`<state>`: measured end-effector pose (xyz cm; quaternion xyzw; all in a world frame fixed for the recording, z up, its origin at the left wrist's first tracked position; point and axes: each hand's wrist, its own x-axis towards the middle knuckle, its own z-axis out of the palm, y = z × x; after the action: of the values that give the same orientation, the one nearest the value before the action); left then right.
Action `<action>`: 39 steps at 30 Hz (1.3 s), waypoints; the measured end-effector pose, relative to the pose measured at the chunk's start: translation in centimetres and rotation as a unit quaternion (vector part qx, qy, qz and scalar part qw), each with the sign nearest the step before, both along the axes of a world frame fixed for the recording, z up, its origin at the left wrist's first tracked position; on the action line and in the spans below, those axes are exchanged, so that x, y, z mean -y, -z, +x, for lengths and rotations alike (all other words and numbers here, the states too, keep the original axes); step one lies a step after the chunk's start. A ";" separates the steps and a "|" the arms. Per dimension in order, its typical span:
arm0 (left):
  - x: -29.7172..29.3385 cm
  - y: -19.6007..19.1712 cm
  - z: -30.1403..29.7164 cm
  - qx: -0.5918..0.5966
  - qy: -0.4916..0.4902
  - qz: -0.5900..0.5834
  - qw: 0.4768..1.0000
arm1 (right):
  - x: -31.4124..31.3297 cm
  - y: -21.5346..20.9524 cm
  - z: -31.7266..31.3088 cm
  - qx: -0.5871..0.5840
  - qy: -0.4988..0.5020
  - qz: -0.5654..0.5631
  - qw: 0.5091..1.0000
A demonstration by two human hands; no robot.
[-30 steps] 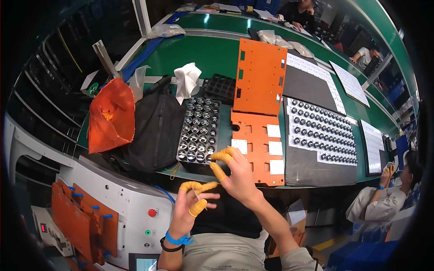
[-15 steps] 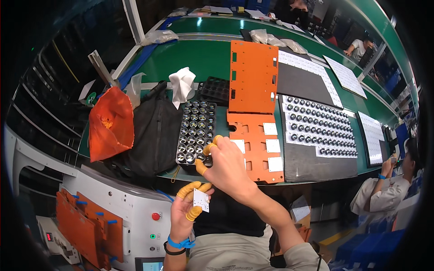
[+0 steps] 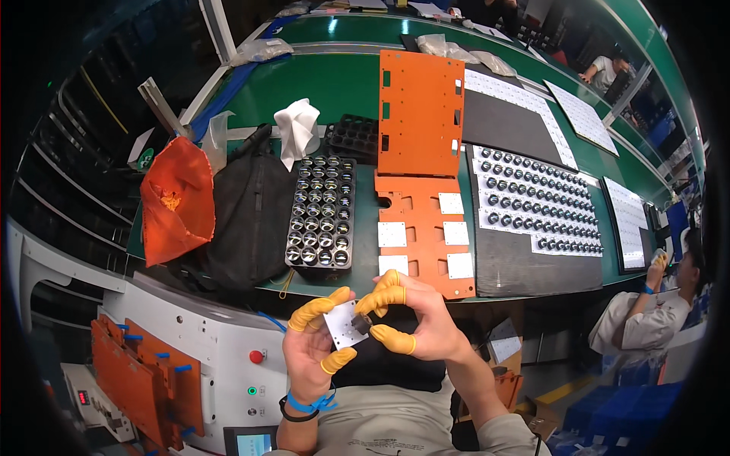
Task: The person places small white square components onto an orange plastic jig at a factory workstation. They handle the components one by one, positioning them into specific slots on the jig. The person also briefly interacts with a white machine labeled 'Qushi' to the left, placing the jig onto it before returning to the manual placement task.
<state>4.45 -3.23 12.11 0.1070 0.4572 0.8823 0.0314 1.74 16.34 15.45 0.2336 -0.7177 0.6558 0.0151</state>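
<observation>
My left hand [image 3: 307,351], with yellow finger cots on its fingertips, pinches a small white square circuit board [image 3: 340,331] by its edges. At the right side of that board, my right hand [image 3: 427,323] grips a small black lens part [image 3: 362,324] between cotted thumb and fingers. The part is against or just over the board's face; contact cannot be made out. Both hands are in front of the bench edge. Beyond them stands a black tray [image 3: 319,267] with rows of round shiny lenses. To its right, an orange hinged fixture [image 3: 428,262] holds several white boards.
The fixture's orange lid [image 3: 420,114] stands raised. Right of it, white board panels with rows of black lenses [image 3: 536,199] lie on a dark mat [image 3: 525,275]. Left are a black bag [image 3: 247,213] and an orange cloth bag [image 3: 179,209]. A co-worker [image 3: 646,327] sits at right.
My right hand has come from the lens tray down to the board in my left hand, now with a black lens part in its fingers. The board has turned slightly.
</observation>
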 end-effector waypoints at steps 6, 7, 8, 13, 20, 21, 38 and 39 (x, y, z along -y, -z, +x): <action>-0.2 0.0 0.4 -0.010 -0.007 -0.056 0.998 | -0.2 1.0 0.1 0.019 -0.006 -0.020 1.000; -0.2 0.0 0.5 -0.004 -0.006 -0.054 0.999 | -0.2 0.9 0.1 0.010 -0.008 -0.016 1.000; -0.3 -0.1 0.6 0.002 -0.006 -0.051 0.999 | -0.2 0.7 0.2 0.001 -0.009 -0.011 1.000; 0.2 0.5 0.7 0.058 0.020 -0.047 0.997 | -0.2 1.5 0.1 -0.078 -0.028 0.001 0.997; 0.5 1.3 0.2 0.115 0.085 -0.021 0.990 | -0.6 1.7 0.1 -0.149 -0.023 0.062 0.987; 0.6 1.5 0.1 0.132 0.107 -0.009 0.985 | -0.5 1.6 0.1 -0.161 -0.017 0.069 0.984; -3.5 1.9 -0.7 0.107 0.161 -0.062 0.979 | -2.7 1.9 1.4 -0.257 0.209 0.187 0.925; -3.8 1.7 -1.0 0.034 0.117 -0.137 0.983 | -3.0 1.8 1.5 -0.258 0.207 0.203 0.922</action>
<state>3.43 0.55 10.41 0.1244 0.5564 0.8050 0.1641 3.24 19.29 13.61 0.2390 -0.8391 0.3953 0.2871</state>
